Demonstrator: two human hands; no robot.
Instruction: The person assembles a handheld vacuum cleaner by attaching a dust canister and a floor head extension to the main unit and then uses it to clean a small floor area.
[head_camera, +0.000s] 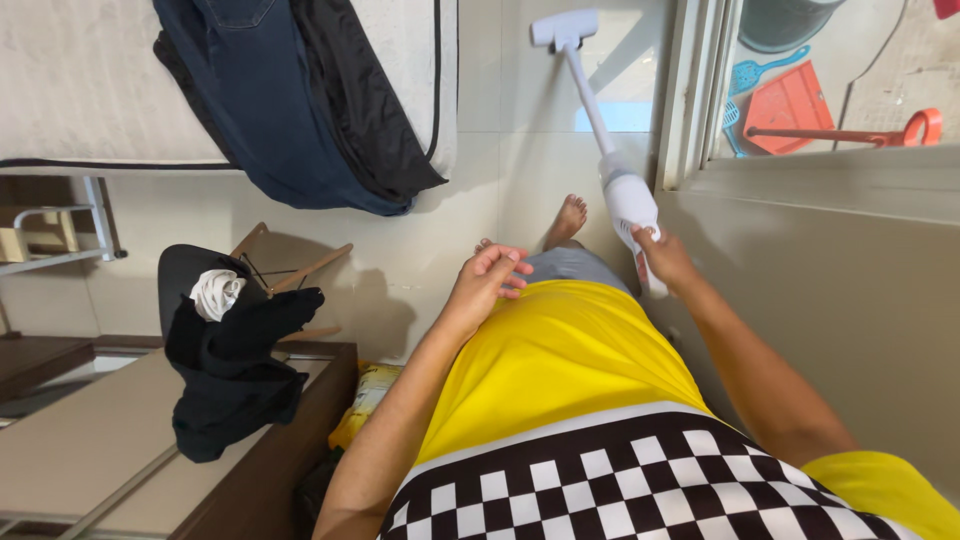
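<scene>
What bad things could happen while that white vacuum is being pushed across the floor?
1. The vacuum's head is close to the dark clothes hanging off the mattress; it might suck up a hem.
2. A bare foot sits right beside the wand, so it could get bumped.
3. Only the right hand holds the vacuum, so it may wobble.

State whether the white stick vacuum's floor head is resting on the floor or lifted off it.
Resting on the floor: the vacuum's head lies flat on the tiles, its tube slanting up to the right hand.

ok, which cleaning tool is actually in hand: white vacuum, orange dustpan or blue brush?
The white stick vacuum; the right hand grips its handle. The orange dustpan and blue brush lie untouched outside the sliding door.
</scene>
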